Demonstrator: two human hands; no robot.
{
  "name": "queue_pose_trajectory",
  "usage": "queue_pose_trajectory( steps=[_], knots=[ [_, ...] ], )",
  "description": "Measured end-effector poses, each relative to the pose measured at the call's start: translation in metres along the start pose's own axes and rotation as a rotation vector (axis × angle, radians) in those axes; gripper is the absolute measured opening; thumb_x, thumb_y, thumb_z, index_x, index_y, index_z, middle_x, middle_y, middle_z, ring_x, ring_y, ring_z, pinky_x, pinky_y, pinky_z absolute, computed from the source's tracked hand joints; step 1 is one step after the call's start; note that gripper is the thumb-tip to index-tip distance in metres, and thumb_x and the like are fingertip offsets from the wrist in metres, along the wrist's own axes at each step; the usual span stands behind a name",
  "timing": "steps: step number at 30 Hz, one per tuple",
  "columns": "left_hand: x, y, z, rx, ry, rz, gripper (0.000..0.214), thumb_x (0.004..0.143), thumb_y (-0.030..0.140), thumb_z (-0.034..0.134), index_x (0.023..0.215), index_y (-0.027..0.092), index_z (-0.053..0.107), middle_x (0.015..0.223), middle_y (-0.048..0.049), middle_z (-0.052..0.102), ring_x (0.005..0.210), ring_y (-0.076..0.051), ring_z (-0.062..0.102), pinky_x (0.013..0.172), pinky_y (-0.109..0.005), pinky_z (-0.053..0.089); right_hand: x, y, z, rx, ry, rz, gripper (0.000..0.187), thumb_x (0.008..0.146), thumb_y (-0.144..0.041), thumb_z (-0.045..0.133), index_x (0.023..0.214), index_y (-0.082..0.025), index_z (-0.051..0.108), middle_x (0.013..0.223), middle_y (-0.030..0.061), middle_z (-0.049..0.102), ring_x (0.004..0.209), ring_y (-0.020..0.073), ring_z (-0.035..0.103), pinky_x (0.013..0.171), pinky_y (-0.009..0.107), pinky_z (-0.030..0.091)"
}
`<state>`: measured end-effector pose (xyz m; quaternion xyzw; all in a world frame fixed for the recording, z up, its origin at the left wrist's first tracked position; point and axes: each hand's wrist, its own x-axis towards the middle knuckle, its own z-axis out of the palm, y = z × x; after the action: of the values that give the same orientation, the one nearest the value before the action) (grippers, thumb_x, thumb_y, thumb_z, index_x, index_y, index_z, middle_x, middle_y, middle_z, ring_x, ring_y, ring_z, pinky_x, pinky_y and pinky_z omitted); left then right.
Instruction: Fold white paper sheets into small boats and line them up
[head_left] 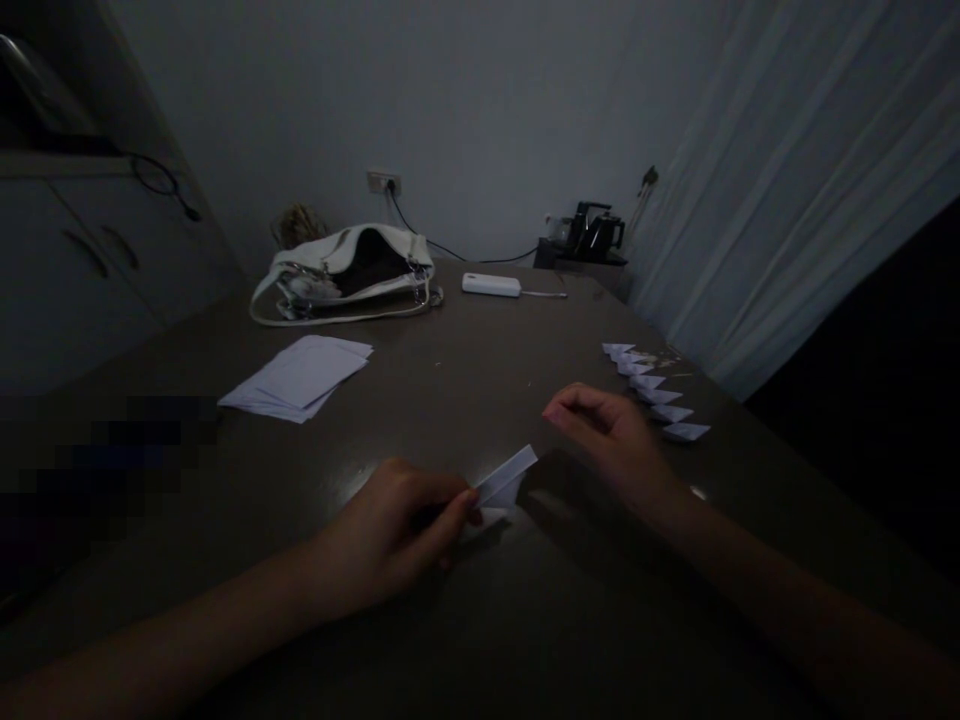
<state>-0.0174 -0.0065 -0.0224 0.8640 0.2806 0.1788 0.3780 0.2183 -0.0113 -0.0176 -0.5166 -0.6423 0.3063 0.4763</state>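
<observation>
A folded piece of white paper [506, 478] is pinched between the thumb and fingers of my left hand [405, 515], just over the table. One narrow strip of it points up and to the right, with a wider flap below. My right hand [604, 430] is raised to the right of the paper, apart from it. Its thumb and forefinger are pressed together, and nothing shows between them. Beyond my right hand, several small folded paper pieces [666, 412] lie in a slanting row. A stack of white paper sheets [311, 375] lies to the left.
The dark table [450, 370] reaches to the wall. At its back are a white handbag [352, 265] and a white power bank [491, 286] with a short cable. A black kettle [600, 235] stands behind, at right, near a pale curtain [810, 180].
</observation>
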Motion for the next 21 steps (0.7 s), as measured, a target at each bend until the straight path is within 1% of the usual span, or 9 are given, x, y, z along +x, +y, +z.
queue_pose_trajectory(
  steps=[3,5,8,11,14,16,18,20,21],
  knots=[
    [0.001,0.0,0.001,-0.002,-0.015,-0.013,0.038,0.094,0.032,0.035,0.075,0.012,0.062,0.055,-0.0006,0.06,0.048,-0.009,0.055,0.047,-0.016,0.038,-0.007,-0.001,0.007,0.035,-0.216,0.001,0.018,0.081,-0.035,0.061,0.091,-0.019,0.065,0.085,0.0025,0.06,0.069,0.0126,0.052,0.06,0.024,0.04],
    [0.002,-0.001,0.001,0.0,-0.028,-0.021,0.038,0.095,0.032,0.035,0.076,0.013,0.062,0.057,-0.0006,0.06,0.049,-0.009,0.055,0.048,-0.016,0.038,-0.01,0.001,0.01,-0.007,-0.291,-0.032,0.016,0.08,-0.034,0.064,0.086,-0.019,0.067,0.082,0.0024,0.061,0.067,0.0122,0.052,0.059,0.025,0.039],
    [0.004,-0.004,0.001,0.016,-0.017,-0.025,0.038,0.095,0.032,0.036,0.077,0.013,0.063,0.058,-0.0003,0.06,0.05,-0.008,0.055,0.049,-0.015,0.038,-0.01,0.005,0.01,-0.05,-0.246,-0.072,0.018,0.08,-0.035,0.065,0.074,-0.018,0.068,0.071,0.002,0.059,0.065,0.0129,0.051,0.059,0.026,0.038],
    [0.004,-0.004,-0.001,0.052,0.012,-0.009,0.037,0.094,0.031,0.037,0.076,0.013,0.063,0.057,0.0,0.06,0.049,-0.008,0.055,0.049,-0.015,0.037,-0.006,0.008,0.007,-0.038,-0.183,-0.084,0.021,0.079,-0.037,0.066,0.072,-0.017,0.068,0.069,0.0023,0.058,0.065,0.0138,0.051,0.061,0.027,0.039],
    [0.004,-0.002,-0.004,0.033,0.107,-0.058,0.04,0.093,0.035,0.036,0.071,0.013,0.062,0.055,0.0005,0.058,0.048,-0.008,0.053,0.047,-0.017,0.036,-0.004,0.007,0.006,-0.012,-0.16,-0.1,0.024,0.077,-0.041,0.068,0.071,-0.018,0.069,0.072,0.0021,0.056,0.065,0.0131,0.049,0.06,0.027,0.038],
    [0.006,0.0,-0.005,-0.06,0.201,-0.121,0.039,0.091,0.039,0.04,0.071,0.013,0.062,0.059,-0.0003,0.06,0.053,-0.01,0.055,0.049,-0.017,0.038,-0.006,0.005,0.008,-0.003,-0.173,-0.116,0.024,0.074,-0.043,0.07,0.071,-0.019,0.071,0.075,0.0013,0.052,0.065,0.0118,0.047,0.058,0.025,0.037],
    [0.009,0.001,-0.003,-0.241,0.233,-0.183,0.033,0.088,0.041,0.048,0.082,0.013,0.063,0.069,-0.0014,0.064,0.061,-0.011,0.058,0.053,-0.018,0.042,-0.011,0.003,0.012,0.008,-0.222,-0.126,0.021,0.073,-0.043,0.072,0.072,-0.021,0.072,0.075,0.0002,0.048,0.065,0.0106,0.045,0.056,0.023,0.036],
    [0.011,0.002,0.001,-0.463,0.162,-0.231,0.03,0.084,0.04,0.055,0.1,0.015,0.063,0.078,-0.0021,0.066,0.065,-0.011,0.059,0.057,-0.02,0.045,-0.016,0.001,0.015,0.044,-0.29,-0.132,0.017,0.074,-0.04,0.071,0.074,-0.023,0.073,0.071,-0.0007,0.047,0.063,0.0099,0.045,0.054,0.022,0.035],
    [0.011,0.002,0.003,-0.551,0.11,-0.24,0.031,0.082,0.038,0.058,0.103,0.015,0.062,0.082,-0.0027,0.067,0.067,-0.012,0.06,0.059,-0.021,0.046,-0.019,0.0,0.017,0.067,-0.315,-0.134,0.016,0.075,-0.039,0.071,0.076,-0.023,0.073,0.069,-0.001,0.047,0.062,0.0096,0.045,0.053,0.022,0.035]
  ],
)
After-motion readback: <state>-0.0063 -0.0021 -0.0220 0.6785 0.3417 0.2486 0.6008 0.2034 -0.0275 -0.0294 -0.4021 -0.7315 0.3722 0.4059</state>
